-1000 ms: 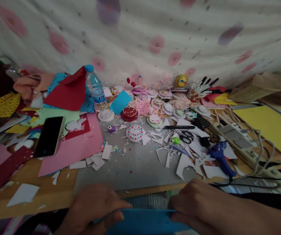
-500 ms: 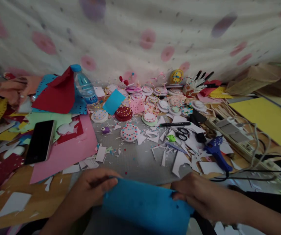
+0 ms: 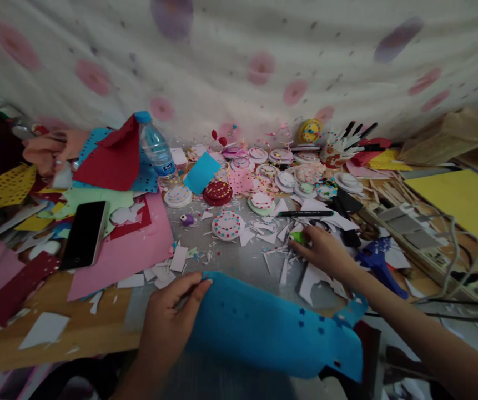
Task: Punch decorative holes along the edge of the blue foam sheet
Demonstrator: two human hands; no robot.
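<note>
My left hand (image 3: 176, 311) pinches the upper left corner of a blue craft sheet (image 3: 263, 333) between thumb and fingers. The sheet hangs in front of the table edge. Small star-shaped holes are cut through its right part, and a narrow punched strip curls up at its right end. Out over the table, my right hand (image 3: 316, 247) has its thumb and fingers around a small green craft punch (image 3: 297, 238) lying among white paper scraps. A similar purple punch (image 3: 187, 220) sits farther left. Between them rests a white disc with coloured dots (image 3: 227, 224).
Decorated paper discs crowd the back of the table. At left are a water bottle (image 3: 156, 147), a phone (image 3: 84, 234) and a pink sheet (image 3: 130, 255). To the right lie a black marker (image 3: 305, 213), a blue glue gun (image 3: 382, 266) and a corded power strip (image 3: 422, 239).
My right hand has let go of the blue sheet and moved forward to the green punch. The sheet's right end now hangs loose, while my left hand keeps its hold.
</note>
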